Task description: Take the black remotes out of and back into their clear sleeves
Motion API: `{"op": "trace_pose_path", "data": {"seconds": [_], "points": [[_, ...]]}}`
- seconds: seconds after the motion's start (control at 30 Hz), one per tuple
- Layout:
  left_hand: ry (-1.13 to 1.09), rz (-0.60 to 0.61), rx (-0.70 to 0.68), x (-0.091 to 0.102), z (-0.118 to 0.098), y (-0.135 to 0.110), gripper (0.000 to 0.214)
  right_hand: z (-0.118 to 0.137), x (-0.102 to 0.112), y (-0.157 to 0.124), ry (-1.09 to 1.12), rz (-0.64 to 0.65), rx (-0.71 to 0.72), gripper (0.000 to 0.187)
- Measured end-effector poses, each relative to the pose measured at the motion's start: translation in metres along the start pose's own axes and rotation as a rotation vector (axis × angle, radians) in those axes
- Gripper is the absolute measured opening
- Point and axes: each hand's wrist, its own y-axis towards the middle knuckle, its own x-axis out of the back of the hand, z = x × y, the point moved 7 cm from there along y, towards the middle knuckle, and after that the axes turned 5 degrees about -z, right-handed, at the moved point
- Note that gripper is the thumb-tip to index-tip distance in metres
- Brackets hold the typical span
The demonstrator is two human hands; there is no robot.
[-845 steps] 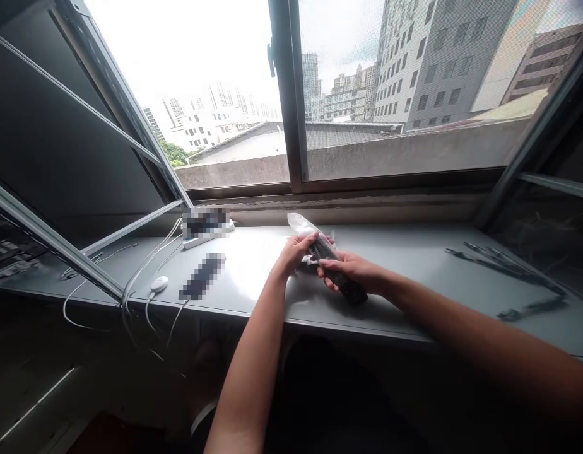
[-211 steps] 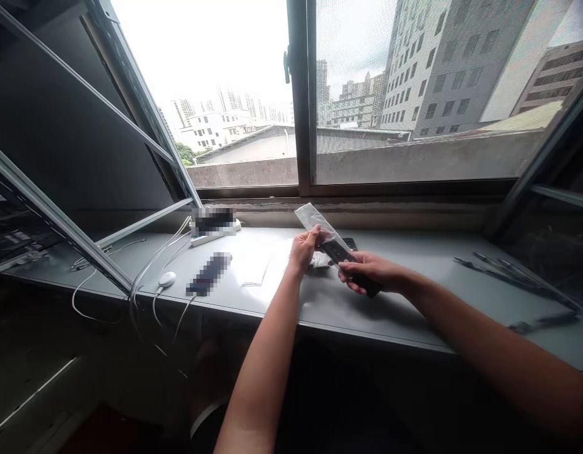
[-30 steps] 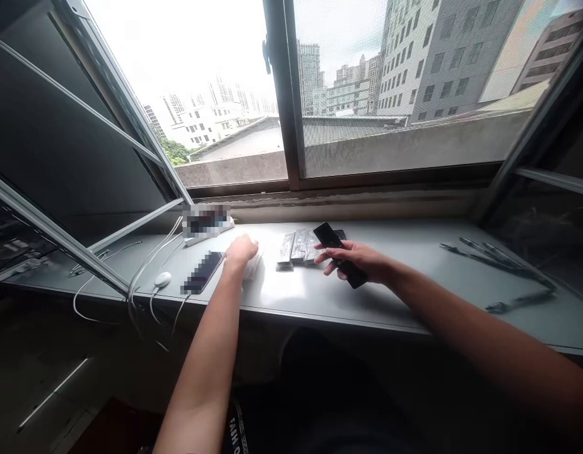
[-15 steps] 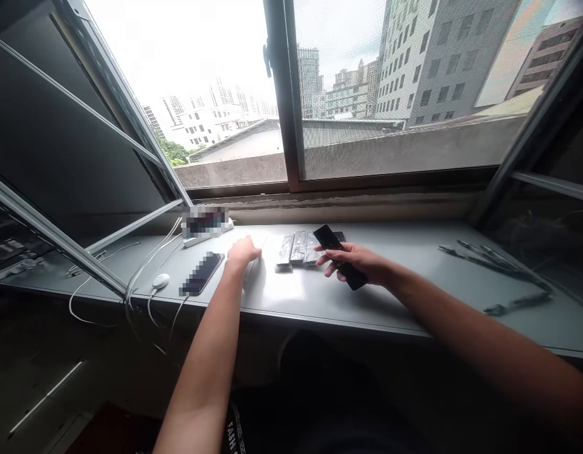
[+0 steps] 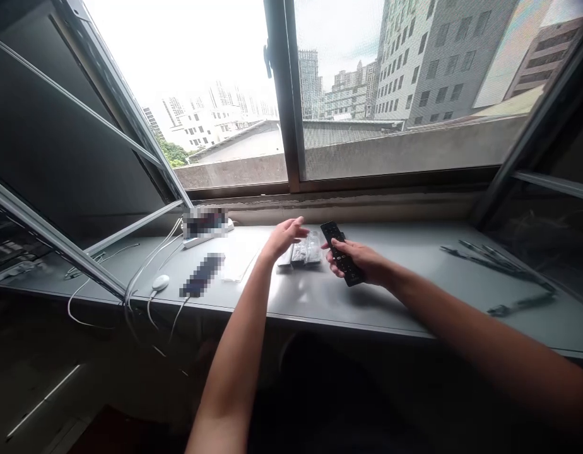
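Note:
A black remote control [image 5: 341,255] with rows of buttons is gripped in my right hand [image 5: 360,260], its button face up and my thumb on the keys. Above the work surface, my left hand [image 5: 286,238] reaches toward the remote, fingers apart and nothing visible in them. Below and behind it lie several clear-wrapped packs [image 5: 306,253] side by side, partly hidden by my left hand. To the left of my left forearm, a thin white sheet or plastic bag [image 5: 237,263] lies flat on the grey desk [image 5: 390,309].
At the left are a phone [image 5: 201,275] on a cable, a round white charger [image 5: 160,282] and a white power strip [image 5: 197,239]. Several dark cables [image 5: 500,265] lie at the right. Metal frames [image 5: 125,94] flank the desk, with a window behind it.
My left hand has moved right, away from the white sheet, which now shows more, to over the wrapped packs. The remote in my right hand has turned so its buttons show.

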Motion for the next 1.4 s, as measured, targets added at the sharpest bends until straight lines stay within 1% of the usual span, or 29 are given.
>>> {"op": "trace_pose_path", "data": {"seconds": [0.07, 0.1, 0.13, 0.2, 0.23, 0.3, 0.37, 0.43, 0.5, 0.53, 0.6, 0.63, 0.67, 0.77, 0.83, 0.87, 1.0, 1.1, 1.17, 1.23, 1.33, 1.4], "points": [[-0.141, 0.176, -0.011, -0.040, -0.012, 0.002, 0.058, 0.002, 0.001, 0.000, 0.029, -0.029, 0.002, 0.021], [-0.184, 0.250, -0.023, -0.056, -0.016, 0.003, 0.059, 0.003, 0.002, 0.000, 0.039, -0.042, 0.002, 0.021], [-0.233, 0.297, -0.036, -0.068, -0.019, 0.005, 0.062, 0.004, 0.003, 0.000, 0.049, -0.054, 0.003, 0.020], [-0.313, 0.312, -0.071, -0.082, -0.021, 0.010, 0.071, 0.006, 0.007, 0.001, 0.063, -0.078, 0.009, 0.020], [-0.344, 0.286, -0.087, -0.084, -0.019, 0.014, 0.073, 0.007, 0.009, 0.002, 0.067, -0.086, 0.013, 0.021], [-0.365, 0.166, -0.111, -0.080, -0.014, 0.022, 0.067, 0.007, 0.012, 0.004, 0.080, -0.080, 0.007, 0.027], [-0.338, 0.047, -0.126, -0.071, -0.007, 0.027, 0.056, 0.005, 0.013, 0.006, 0.112, -0.042, -0.017, 0.035], [-0.288, -0.040, -0.147, -0.059, -0.003, 0.028, 0.044, 0.004, 0.013, 0.007, 0.156, 0.005, -0.050, 0.044], [-0.235, -0.147, -0.185, -0.042, -0.001, 0.023, 0.036, 0.003, 0.011, 0.007, 0.195, 0.028, -0.073, 0.047], [-0.199, -0.224, -0.206, -0.031, -0.001, 0.019, 0.035, 0.003, 0.010, 0.007, 0.213, 0.031, -0.081, 0.047], [-0.089, -0.416, -0.246, -0.004, 0.000, 0.008, 0.037, 0.003, 0.009, 0.006, 0.244, 0.014, -0.085, 0.043], [-0.015, -0.513, -0.253, 0.008, 0.001, 0.001, 0.038, 0.004, 0.008, 0.005, 0.255, -0.002, -0.083, 0.040], [0.062, -0.583, -0.246, 0.019, 0.003, -0.004, 0.038, 0.005, 0.008, 0.005, 0.260, -0.024, -0.078, 0.037], [0.215, -0.701, -0.205, 0.038, 0.011, -0.014, 0.040, 0.006, 0.012, 0.004, 0.264, -0.121, -0.069, 0.021], [0.250, -0.738, -0.197, 0.042, 0.015, -0.017, 0.041, 0.004, 0.016, 0.004, 0.264, -0.184, -0.082, 0.010], [0.257, -0.742, -0.202, 0.043, 0.015, -0.017, 0.041, 0.003, 0.018, 0.004, 0.259, -0.210, -0.085, 0.009], [0.259, -0.720, -0.226, 0.040, 0.015, -0.017, 0.040, 0.004, 0.022, 0.004, 0.212, -0.257, -0.066, 0.016], [0.256, -0.757, -0.217, 0.042, 0.012, -0.020, 0.041, 0.004, 0.022, 0.004, 0.196, -0.263, -0.058, 0.018], [0.250, -0.776, -0.207, 0.044, 0.011, -0.022, 0.041, 0.005, 0.022, 0.006, 0.200, -0.267, -0.040, 0.016], [0.242, -0.781, -0.200, 0.044, 0.010, -0.024, 0.042, 0.005, 0.022, 0.008, 0.225, -0.259, -0.026, 0.015], [0.233, -0.766, -0.219, 0.040, 0.007, -0.026, 0.042, 0.005, 0.020, 0.010, 0.271, -0.205, -0.004, 0.027], [0.230, -0.724, -0.242, 0.035, 0.005, -0.026, 0.041, 0.007, 0.016, 0.009, 0.289, -0.152, 0.012, 0.031]]}}
